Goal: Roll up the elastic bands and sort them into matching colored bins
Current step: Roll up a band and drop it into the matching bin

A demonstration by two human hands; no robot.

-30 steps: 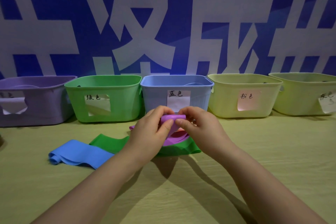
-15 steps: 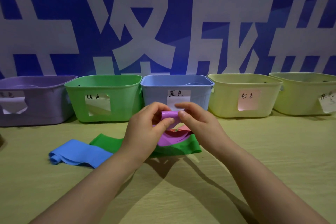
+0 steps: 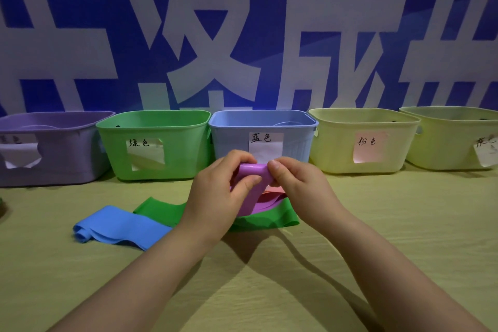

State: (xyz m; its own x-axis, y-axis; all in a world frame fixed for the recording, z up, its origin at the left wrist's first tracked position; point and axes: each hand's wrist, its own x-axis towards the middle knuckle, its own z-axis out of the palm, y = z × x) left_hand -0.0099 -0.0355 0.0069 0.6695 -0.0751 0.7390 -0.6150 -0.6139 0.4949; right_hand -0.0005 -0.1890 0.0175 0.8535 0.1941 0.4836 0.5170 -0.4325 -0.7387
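Both hands pinch a purple elastic band in front of the blue bin. My left hand holds its left side and my right hand its right end. The band's top is rolled between the fingers and its loose tail hangs down onto the table. Under it lie a green band and a pink band, mostly hidden. A blue band lies flat to the left. A purple bin stands at the far left and a green bin beside it.
Two pale yellow bins stand right of the blue one, the nearer yellow bin labelled with a pink note, the farther yellow bin cut off by the frame edge. All bins line the blue-and-white wall. The wooden table stretches toward me.
Both hands have lifted the purple band slightly and kept turning it, so the roll between the fingers has grown and the hanging tail has shortened.
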